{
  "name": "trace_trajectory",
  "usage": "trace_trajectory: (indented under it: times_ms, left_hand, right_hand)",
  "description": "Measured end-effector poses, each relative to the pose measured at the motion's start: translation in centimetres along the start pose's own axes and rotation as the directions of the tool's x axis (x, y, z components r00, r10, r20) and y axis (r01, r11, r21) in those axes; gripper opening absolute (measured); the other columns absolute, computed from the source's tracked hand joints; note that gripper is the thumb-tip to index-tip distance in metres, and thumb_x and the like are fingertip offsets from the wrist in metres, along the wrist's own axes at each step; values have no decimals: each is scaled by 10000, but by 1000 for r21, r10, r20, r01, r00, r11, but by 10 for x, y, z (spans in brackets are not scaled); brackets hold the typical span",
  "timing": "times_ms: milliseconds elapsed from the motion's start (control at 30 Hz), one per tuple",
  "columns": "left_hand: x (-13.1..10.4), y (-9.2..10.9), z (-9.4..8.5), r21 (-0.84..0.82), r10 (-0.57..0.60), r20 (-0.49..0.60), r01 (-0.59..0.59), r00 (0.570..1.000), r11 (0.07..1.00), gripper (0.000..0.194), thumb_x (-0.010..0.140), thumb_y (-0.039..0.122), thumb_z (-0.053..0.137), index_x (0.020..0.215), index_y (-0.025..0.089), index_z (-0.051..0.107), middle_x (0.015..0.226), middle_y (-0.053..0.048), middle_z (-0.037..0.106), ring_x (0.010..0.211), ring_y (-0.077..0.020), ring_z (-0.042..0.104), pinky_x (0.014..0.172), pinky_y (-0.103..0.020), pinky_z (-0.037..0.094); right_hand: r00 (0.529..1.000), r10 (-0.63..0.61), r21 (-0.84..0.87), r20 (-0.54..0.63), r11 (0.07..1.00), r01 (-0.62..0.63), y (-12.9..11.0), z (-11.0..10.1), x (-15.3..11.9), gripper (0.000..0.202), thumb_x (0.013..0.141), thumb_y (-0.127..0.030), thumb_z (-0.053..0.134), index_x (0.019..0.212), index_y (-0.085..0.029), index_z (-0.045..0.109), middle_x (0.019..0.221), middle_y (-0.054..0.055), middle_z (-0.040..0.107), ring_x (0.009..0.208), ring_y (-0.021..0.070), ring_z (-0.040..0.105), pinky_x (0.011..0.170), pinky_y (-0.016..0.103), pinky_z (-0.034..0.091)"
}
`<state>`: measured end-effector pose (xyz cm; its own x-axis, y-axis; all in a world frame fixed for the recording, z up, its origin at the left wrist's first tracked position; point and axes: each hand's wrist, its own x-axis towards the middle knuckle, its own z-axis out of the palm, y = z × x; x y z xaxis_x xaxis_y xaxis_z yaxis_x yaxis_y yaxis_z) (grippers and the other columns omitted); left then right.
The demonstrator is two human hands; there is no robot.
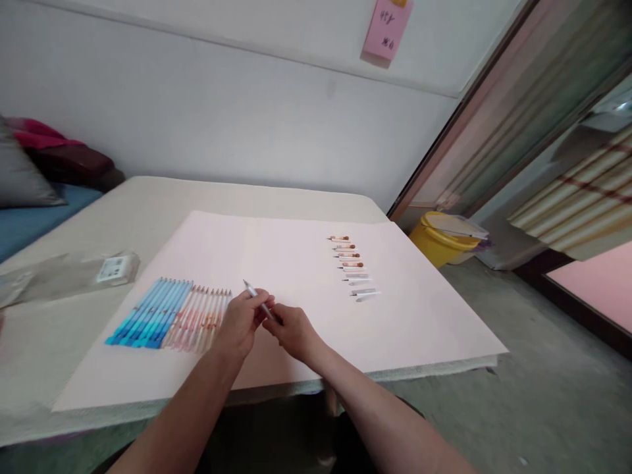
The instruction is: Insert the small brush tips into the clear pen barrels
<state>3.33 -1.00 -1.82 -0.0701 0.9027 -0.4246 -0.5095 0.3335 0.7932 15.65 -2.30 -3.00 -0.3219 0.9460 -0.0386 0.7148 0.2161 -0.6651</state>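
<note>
Over the middle of a pale pink sheet, a slim pen slants up and to the left. My left hand grips its barrel with the tip sticking out beyond the fingers. At the pen's rear end, the fingers of my right hand are closed on it. To the left lies a row of blue pens, side by side with a row of pink-and-white pens, partly behind my left forearm. Small pen parts, some with brown ends, are spread in a column on the right.
A clear plastic bag with a white label lies on the table's left side. Beyond the table's right edge a yellow bin stands on the floor. A white wall rises behind; a grey cushion is at far left.
</note>
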Motion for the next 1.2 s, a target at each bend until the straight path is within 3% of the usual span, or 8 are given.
trace_trajectory:
  times_ms: [1200]
  left_hand:
    - [7,10,-7,-34,62,-59,-64,996,997,165,643,172,689,767,121,593,766,-55,617,727,-139,614,659,-257,499]
  right_hand:
    - [999,29,35,17,999,-30,5,1,-1,177,815,-312,515,695,-184,531,609,-27,567,537,86,493,515,206,278]
